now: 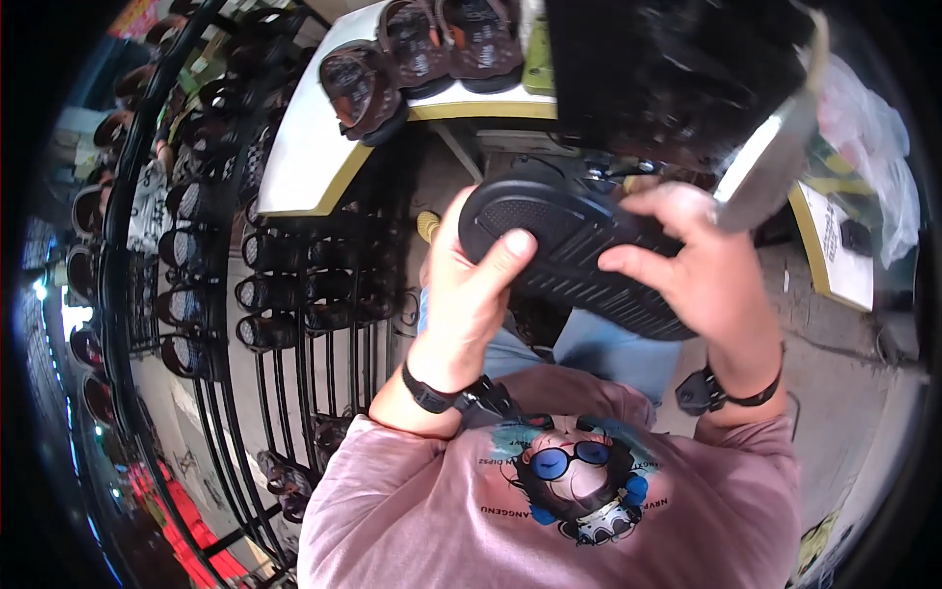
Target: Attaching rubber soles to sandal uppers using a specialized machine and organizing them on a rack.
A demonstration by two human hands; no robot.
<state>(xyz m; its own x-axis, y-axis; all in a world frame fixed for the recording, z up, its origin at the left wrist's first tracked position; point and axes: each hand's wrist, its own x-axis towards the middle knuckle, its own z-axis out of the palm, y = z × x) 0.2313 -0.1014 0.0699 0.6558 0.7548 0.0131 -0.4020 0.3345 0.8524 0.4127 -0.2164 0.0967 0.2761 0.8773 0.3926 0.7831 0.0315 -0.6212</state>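
Left fingers: clamping black shoe | right fingers: clamping its opposite side | 2 thumbs: pressing the sole between, presumably for steadying

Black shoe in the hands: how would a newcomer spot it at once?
Start at the pink shirt, bottom centre. Just above it, the left hand and right hand hold the black shoe. Its grooved sole faces the camera, unlike the brown sandals on the white table.
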